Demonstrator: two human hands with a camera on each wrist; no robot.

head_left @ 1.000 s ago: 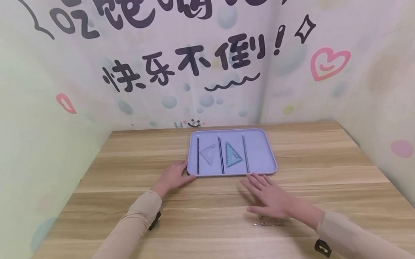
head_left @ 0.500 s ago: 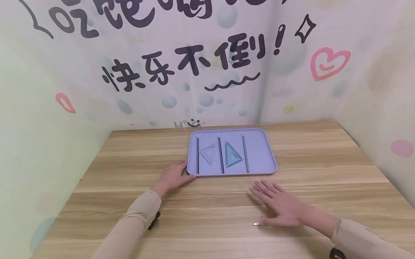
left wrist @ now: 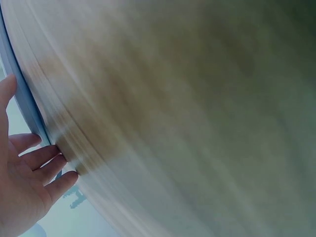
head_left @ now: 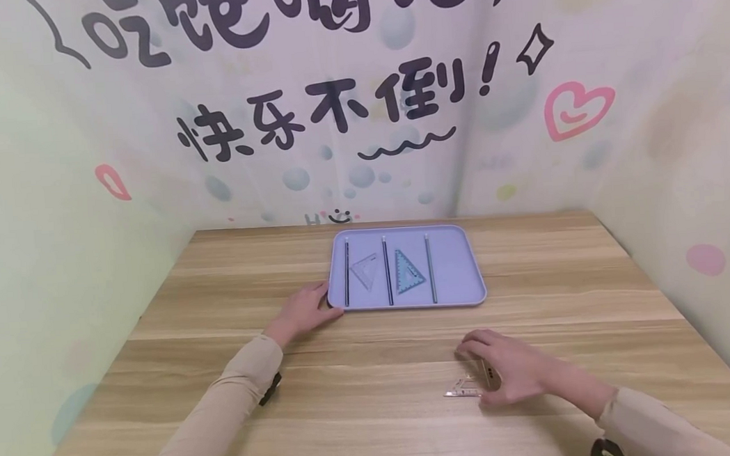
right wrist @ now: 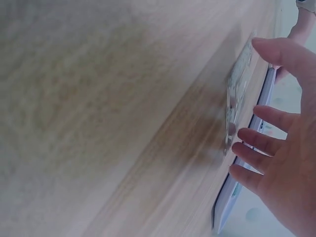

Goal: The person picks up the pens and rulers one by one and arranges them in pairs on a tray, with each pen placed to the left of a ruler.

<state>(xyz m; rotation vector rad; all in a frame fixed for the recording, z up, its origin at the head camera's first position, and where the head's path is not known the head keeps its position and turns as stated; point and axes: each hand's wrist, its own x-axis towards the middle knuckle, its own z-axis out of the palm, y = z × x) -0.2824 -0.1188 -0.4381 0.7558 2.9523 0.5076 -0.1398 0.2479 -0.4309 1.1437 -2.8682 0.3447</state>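
A lilac tray [head_left: 461, 264] lies at the back of the table. My left hand [head_left: 301, 312] rests at its front left corner, thumb at the front rim and extended fingers along the left side. On the table nearer the front is a clear plastic set square [head_left: 463, 389], partly covered in the head view by my right hand [head_left: 514, 369]. The right hand arches over it, thumb and fingers apart. In the right wrist view the set square [right wrist: 237, 91] lies flat, with the thumb close to one end and the bent fingers not gripping it.
In the tray lie three dark pencil-like sticks, including a grey-green one [head_left: 431, 269], a clear set square [head_left: 365, 271] and a blue-tinted set square [head_left: 409, 274]. A printed curtain [head_left: 358, 117] hangs right behind the wooden table [head_left: 363, 395].
My right hand has drawn back from the tray's front edge, toward the right and front, and now bends its fingers above the loose set square. The left hand has stayed put.
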